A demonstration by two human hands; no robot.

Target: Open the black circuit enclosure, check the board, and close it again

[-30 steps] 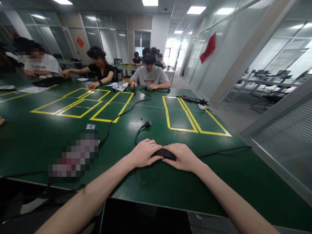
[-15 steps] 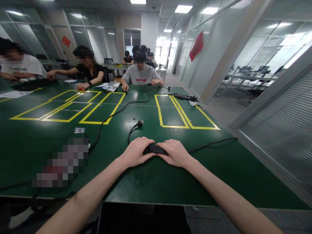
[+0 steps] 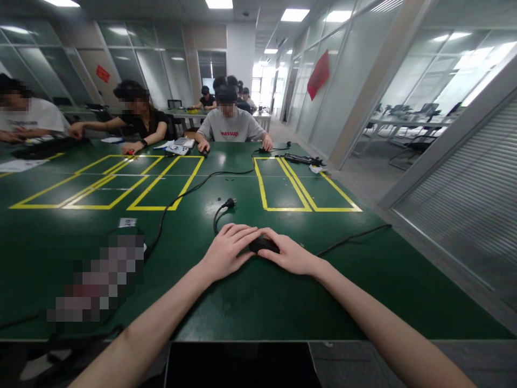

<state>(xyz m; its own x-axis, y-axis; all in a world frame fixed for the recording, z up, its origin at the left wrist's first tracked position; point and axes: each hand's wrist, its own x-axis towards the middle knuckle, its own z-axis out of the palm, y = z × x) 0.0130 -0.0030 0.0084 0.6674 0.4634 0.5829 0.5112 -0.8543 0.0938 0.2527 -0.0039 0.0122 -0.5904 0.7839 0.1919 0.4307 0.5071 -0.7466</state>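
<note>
Head view: a black brick (image 3: 263, 246) sits at the middle of the frame, on or just above the green table (image 3: 274, 312), between the two hands. The right hand (image 3: 291, 255) has it pinched between thumb and fingers; the left hand (image 3: 231, 251) curves around its left end, and whether that one presses or merely rests I cannot tell. By the look of it, handling is under way with little settled: the black plug (image 3: 230, 203), just above the left hand, is free of any socket, and the black cord (image 3: 357, 237) trails loose toward the right edge; where either lead meets the brick is hidden.

Farther out, a blurred-out object (image 3: 99, 280) lies lower left, and yellow tape outlines (image 3: 262, 186) mark the upper half of the table.

Against half a second ago, the left fingers now reach to the right hand's fingertips, and the brick shows a smaller dark patch. At upper centre, the co-worker in grey (image 3: 229, 125) has a hand farther right.
</note>
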